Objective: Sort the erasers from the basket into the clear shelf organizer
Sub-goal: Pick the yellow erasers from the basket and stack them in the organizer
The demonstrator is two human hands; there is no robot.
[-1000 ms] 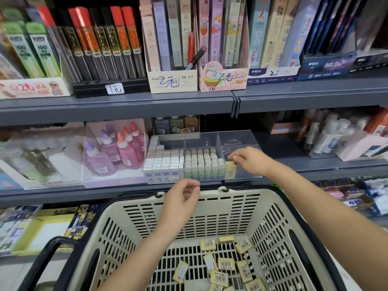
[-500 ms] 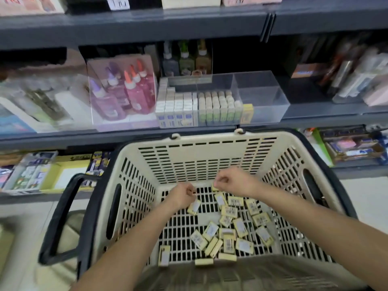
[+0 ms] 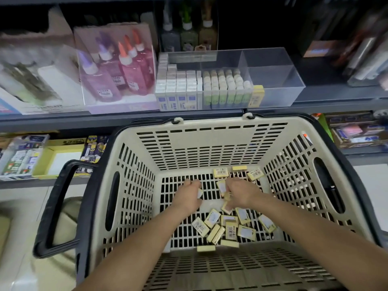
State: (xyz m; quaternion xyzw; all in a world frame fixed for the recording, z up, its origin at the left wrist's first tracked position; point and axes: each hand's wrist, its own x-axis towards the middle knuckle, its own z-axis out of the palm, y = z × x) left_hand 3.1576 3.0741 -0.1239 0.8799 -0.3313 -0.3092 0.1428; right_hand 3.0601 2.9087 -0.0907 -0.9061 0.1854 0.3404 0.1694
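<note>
Both hands are seen low in the basket, at the pick-up step of the sort. The left hand (image 3: 190,193) is curled, and a labelled eraser (image 3: 199,193) is pinched at its fingertips, its pale face showing beside the knuckles. The right hand (image 3: 241,193), just beside it, is closed over a small clutch (image 3: 222,185) of the same yellow pieces, though how many are held cannot be told. Nearer than the hands, the loose erasers (image 3: 228,227) are strewn flat and on edge over the slotted floor, and three further erasers (image 3: 220,172) are left apart by the far wall. The basket (image 3: 210,122) is parked against the shelf (image 3: 84,120), directly below the clear shelf organizer (image 3: 279,97). Its left compartment is packed with white boxed erasers (image 3: 178,89), its middle one with green-banded erasers (image 3: 226,87), and only a short yellow stack (image 3: 257,95) is stood at the front left corner of the right compartment. Most of the yellow stock is thus judged to be yet unsorted. The next move is judged to call for both loads to be lifted clear of the rim, carried up to the right compartment, and set upright against the yellow stack without the neighbouring rows being knocked.
</note>
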